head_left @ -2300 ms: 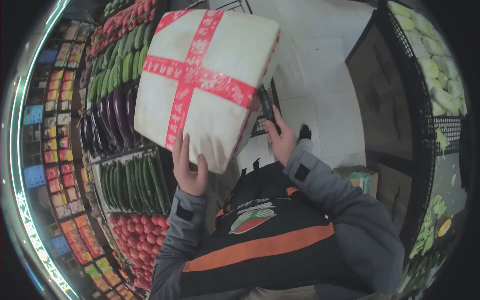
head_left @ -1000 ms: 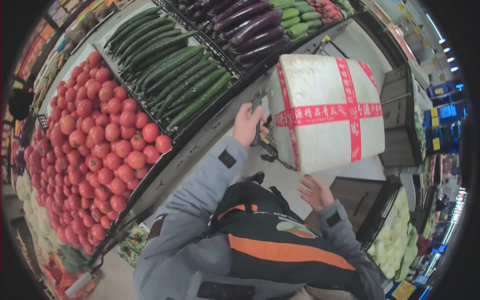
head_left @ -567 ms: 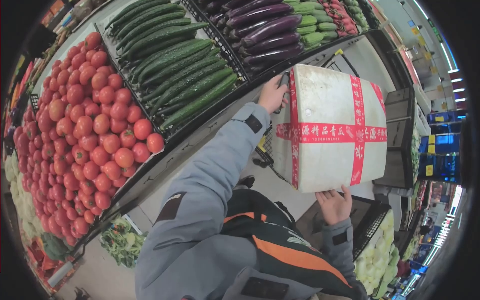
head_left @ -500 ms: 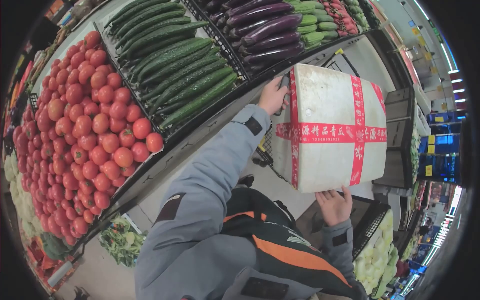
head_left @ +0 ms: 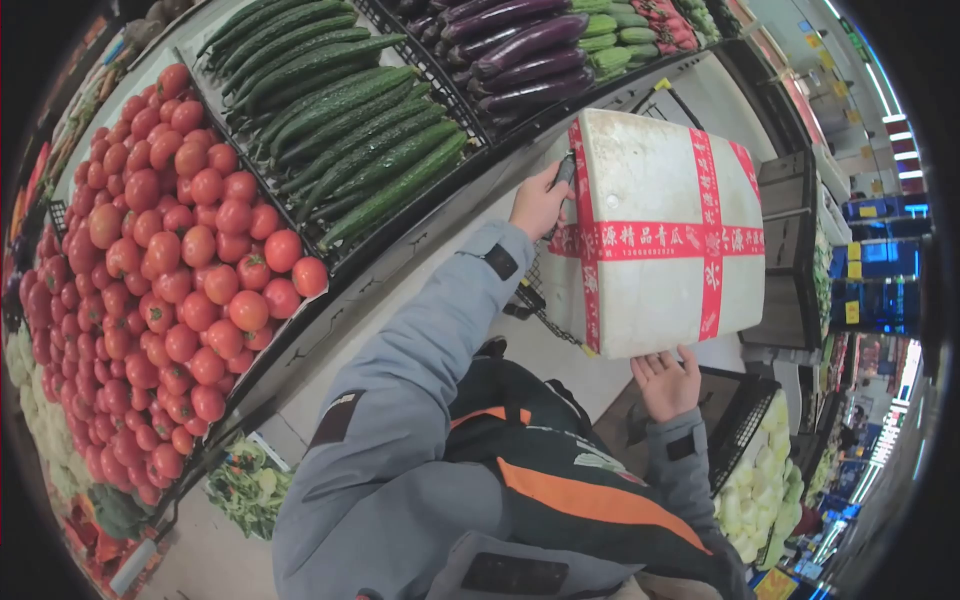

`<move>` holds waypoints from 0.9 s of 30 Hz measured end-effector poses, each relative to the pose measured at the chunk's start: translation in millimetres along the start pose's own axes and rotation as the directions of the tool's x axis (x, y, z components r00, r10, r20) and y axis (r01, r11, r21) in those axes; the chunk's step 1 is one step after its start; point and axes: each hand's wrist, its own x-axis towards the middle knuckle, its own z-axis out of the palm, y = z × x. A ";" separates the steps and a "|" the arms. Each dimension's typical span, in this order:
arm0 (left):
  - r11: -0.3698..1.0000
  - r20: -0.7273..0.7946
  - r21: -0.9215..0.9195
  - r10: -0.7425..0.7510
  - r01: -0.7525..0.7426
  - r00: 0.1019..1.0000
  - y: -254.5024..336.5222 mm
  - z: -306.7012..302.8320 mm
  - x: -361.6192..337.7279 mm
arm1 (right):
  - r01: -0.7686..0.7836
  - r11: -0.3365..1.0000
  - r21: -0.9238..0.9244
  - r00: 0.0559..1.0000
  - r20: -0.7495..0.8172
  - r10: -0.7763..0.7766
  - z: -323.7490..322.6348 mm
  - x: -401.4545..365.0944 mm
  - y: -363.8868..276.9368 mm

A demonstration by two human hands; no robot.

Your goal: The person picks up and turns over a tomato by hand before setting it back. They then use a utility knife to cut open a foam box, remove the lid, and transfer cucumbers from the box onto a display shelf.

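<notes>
A pale shop floor lay around a white foam box bound with printed red tape.
The box stood over a black mesh basket; the left hand was closed around a black handle; the open right hand, palm up, was at the box's near edge.

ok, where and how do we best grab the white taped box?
Probably two-handed and low, by its left wall and the hidden right one, palms inward from either side: the white taped box is broad, flat-topped, no handle showing. The left hand should free itself of the dark object first.
</notes>
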 end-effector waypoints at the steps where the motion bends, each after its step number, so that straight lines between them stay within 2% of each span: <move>1: 1.000 0.017 0.009 -0.004 0.004 1.000 -3.7 2.4 -10.0 | 0.007 1.000 0.004 1.000 -0.006 -0.007 1.2 -0.6 1.1; 4: 0.998 0.071 0.054 -0.035 0.031 0.997 -20.1 8.5 -43.1 | 0.030 1.000 -0.007 0.999 -0.022 -0.030 0.2 -0.5 5.2; 6: 0.990 0.107 0.107 -0.108 0.097 0.988 -37.1 11.4 -67.8 | 0.040 0.999 -0.035 0.998 -0.036 -0.042 -4.0 2.8 7.5; 9: 0.981 0.161 0.178 -0.112 0.083 0.981 -56.7 19.1 -117.4 | 0.086 0.994 -0.065 0.990 -0.103 -0.093 5.6 -2.5 11.2; 12: 0.938 0.273 0.269 -0.293 0.219 0.916 -82.4 25.9 -161.3 | 0.062 0.997 -0.046 0.991 -0.113 -0.067 -6.2 7.0 9.5; 13: 0.938 0.317 0.304 -0.265 0.168 0.911 -101.4 26.1 -173.2 | 0.067 0.996 -0.054 0.989 -0.125 -0.074 -2.4 4.4 9.0; 15: 0.909 0.481 0.414 -0.164 -0.058 0.861 -139.2 26.5 -197.8 | 0.079 0.993 -0.089 0.983 -0.158 -0.092 4.5 -0.7 8.1; 16: 0.879 0.546 0.464 -0.183 -0.113 0.818 -150.0 23.5 -201.8 | 0.076 0.993 -0.094 0.982 -0.165 -0.091 1.5 1.5 7.5; 18: 0.722 0.736 0.587 -0.287 -0.366 0.614 -170.2 18.8 -207.7 | 0.064 0.990 -0.126 0.981 -0.175 -0.086 -3.7 6.9 3.6; 21: 0.741 0.681 0.625 -0.363 -0.245 0.636 -144.2 2.9 -208.3 | 0.064 0.997 -0.049 0.976 -0.207 -0.073 -7.7 18.9 1.5; 22: 0.746 0.655 0.616 -0.307 -0.253 0.690 -157.8 -6.9 -205.9 | 0.085 0.996 -0.013 0.976 -0.198 -0.086 -1.6 16.4 2.4; 24: 0.762 0.511 0.583 -0.074 -0.282 0.856 -187.7 -25.2 -204.1 | 0.156 0.979 0.128 0.975 -0.177 -0.132 2.0 12.1 6.0; 25: 0.771 0.481 0.594 -0.112 -0.229 0.869 -169.5 -33.2 -207.0 | 0.159 0.976 0.149 0.981 -0.132 -0.140 5.1 -0.3 -4.6; 27: 0.782 0.353 0.622 -0.249 -0.028 0.902 -133.2 -44.4 -205.7 | 0.178 0.955 0.237 0.978 0.061 -0.197 4.2 -20.0 -28.6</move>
